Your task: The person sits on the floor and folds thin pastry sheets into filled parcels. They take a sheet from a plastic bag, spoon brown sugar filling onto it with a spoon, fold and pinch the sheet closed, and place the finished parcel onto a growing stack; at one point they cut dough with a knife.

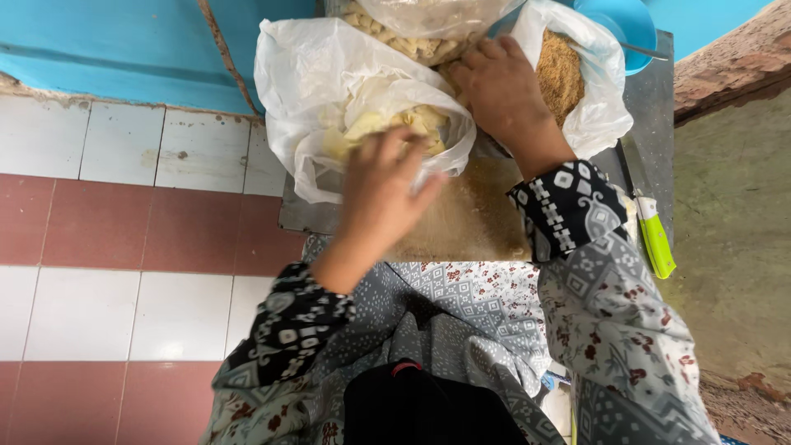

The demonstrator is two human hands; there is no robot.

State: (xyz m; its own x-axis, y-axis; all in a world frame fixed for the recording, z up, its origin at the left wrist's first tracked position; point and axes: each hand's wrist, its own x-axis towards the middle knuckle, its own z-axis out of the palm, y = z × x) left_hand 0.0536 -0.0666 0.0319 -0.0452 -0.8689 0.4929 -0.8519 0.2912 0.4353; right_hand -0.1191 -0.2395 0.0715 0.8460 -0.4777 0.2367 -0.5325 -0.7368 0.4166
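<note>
On your far left the floor [124,247] runs in bands of white and dull red tiles, with a turquoise wall [124,49] above them. Moving in, a white plastic bag [305,91] sits on the left part of the metal worktop [651,107], its mouth open and pale yellow pieces [395,128] showing inside. Your left hand [383,194] is at the near edge of this bag, fingers spread and curved over the plastic at the opening; it is blurred, so whether it pinches the plastic or only rests on it cannot be told. Just below the hand a wooden board [470,222] lies on the worktop, partly under the bag.

Behind, at the top centre, a clear bag [428,25] holds pale, lumpy pieces. Your right hand [498,86] lies palm down, fingers loosely together and pointing toward that clear bag, resting where the bags meet; nothing is visibly gripped in it. Just right of it a second white bag [593,91] stands open, filled with brown crumbs [560,74]. Behind that bag a blue bowl [630,25] shows at the top edge. Farther right, near your right sleeve [568,206], a knife with a light green handle [657,239] lies on the worktop's edge, and beyond it is a rough greenish-brown wall [733,206].
</note>
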